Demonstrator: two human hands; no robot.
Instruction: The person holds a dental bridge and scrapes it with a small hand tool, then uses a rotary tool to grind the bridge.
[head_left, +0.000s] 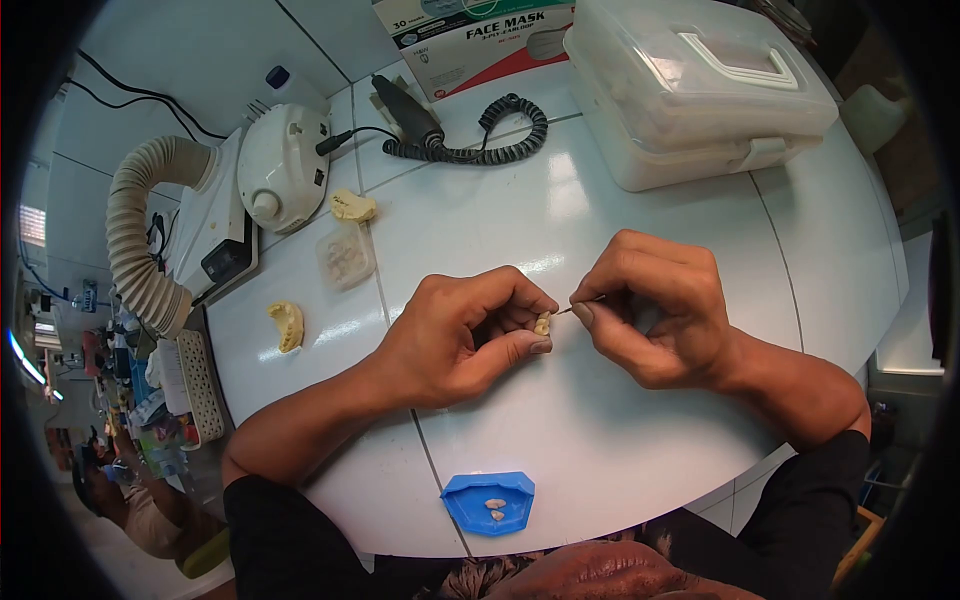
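Between the thumb and fingers of my left hand [445, 335] is a small yellowish dental model piece [543, 325] with tooth shapes. My right hand [660, 315] pinches a thin, dark pointed tool [566, 310]. Its tip reaches toward the piece, right at its upper right side; the rest of the tool is hidden by my fingers. Closer to me, a blue tray [462, 484] holds two small pale tooth-like pieces [496, 504]. A yellow plaster dental model [286, 327] lies left of my left hand, and a second plaster model [353, 206] sits farther back.
A clear plastic container [346, 256] stands behind my left hand. Along the back are a white machine [285, 165], a ribbed hose [140, 230], a coiled-cord handpiece [408, 112], a face mask box [480, 50] and a lidded plastic case [700, 100]. Another person [150, 505] is at far left.
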